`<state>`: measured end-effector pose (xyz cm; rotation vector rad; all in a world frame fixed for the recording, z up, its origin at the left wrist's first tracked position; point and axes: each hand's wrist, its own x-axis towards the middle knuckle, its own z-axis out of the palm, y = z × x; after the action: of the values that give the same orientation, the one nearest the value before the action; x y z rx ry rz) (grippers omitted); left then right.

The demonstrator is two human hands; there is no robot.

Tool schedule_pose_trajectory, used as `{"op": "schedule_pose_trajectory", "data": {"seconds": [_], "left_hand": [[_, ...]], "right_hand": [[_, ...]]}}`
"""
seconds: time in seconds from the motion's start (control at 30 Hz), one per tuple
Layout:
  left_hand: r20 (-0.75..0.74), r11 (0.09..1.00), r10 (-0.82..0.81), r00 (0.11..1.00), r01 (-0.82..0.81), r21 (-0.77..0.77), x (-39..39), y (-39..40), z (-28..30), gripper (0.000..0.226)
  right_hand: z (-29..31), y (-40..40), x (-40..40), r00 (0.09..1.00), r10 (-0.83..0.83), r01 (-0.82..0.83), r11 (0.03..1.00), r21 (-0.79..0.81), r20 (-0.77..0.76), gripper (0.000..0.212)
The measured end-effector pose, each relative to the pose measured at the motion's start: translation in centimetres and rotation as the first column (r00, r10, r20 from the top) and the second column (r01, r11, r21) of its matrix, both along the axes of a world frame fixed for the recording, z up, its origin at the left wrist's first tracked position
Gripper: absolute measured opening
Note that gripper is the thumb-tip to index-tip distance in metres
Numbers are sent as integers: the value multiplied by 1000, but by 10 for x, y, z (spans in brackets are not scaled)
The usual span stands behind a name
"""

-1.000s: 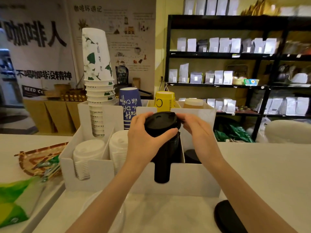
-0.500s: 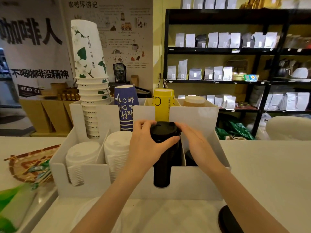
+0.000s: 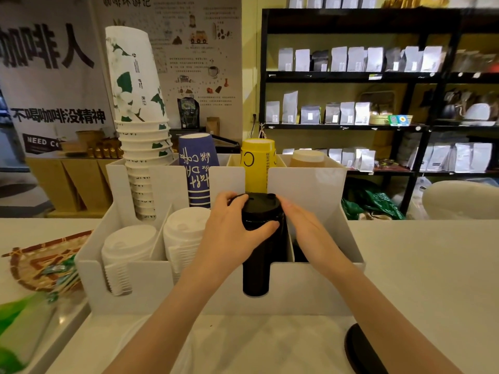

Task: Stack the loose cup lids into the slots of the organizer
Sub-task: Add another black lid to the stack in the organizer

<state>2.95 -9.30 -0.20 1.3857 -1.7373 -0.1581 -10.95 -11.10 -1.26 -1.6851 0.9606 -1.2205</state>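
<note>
Head cam: I see both hands on the black lid stack [image 3: 259, 238], which stands upright in the third front slot of the white organizer [image 3: 310, 287]; stack shows thru the cutout in the organizer's front wall; top lid sits level w/ the hands. Left hand [image 3: 232, 233] wraps the stack's top from the left, fingers [image 3: 229, 198] curled over the far rim, thumb pressed on the near side; so left is closed around the stack. Right hand [image 3: 305, 228] lies flat against the stack's right side, fingers pressed together & stretched out, touching the top lid's edge; not curled round anything that I can tell. Organizer stands at mid table [image 3: 418, 265], toward the far edge; two white lid stacks [image 3: 129, 247] fill the front-left slots; rear slots hold a tall white cup stack [image 3: 140, 125], blue cups [image 3: 198, 168], yellow cups [image 3: 258, 163]. One loose black lid [image 3: 361, 352] lies on the table near the front edge, right of my right forearm, partly cut off by the frame. Woven tray [image 3: 40, 263] sits at the table's left edge, just beside the organizer.
</note>
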Motion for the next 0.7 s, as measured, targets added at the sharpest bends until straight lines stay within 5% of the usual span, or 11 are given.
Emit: {"op": "schedule_pose_trajectory", "data": {"seconds": [0.23,0.37,0.53,0.7], "left_hand": [[238,999,52,970,-54,3,2,4,-2,73],[375,976,104,921,-23,-215,-10,15,-10,66],[386,905,-139,912,275,-324,-48,42,-28,39],[231,859,-497,836,512,-4,-82,70,-63,45]], "right_hand": [[5,23,-18,994,-90,86,994,-66,-55,25],[-6,42,-44,962,-264,252,959,-131,-77,38],[-25,76,-83,894,-437,416,892,-176,-100,31],[-51,107,-115,819,-550,534,835,-137,-163,30]]}}
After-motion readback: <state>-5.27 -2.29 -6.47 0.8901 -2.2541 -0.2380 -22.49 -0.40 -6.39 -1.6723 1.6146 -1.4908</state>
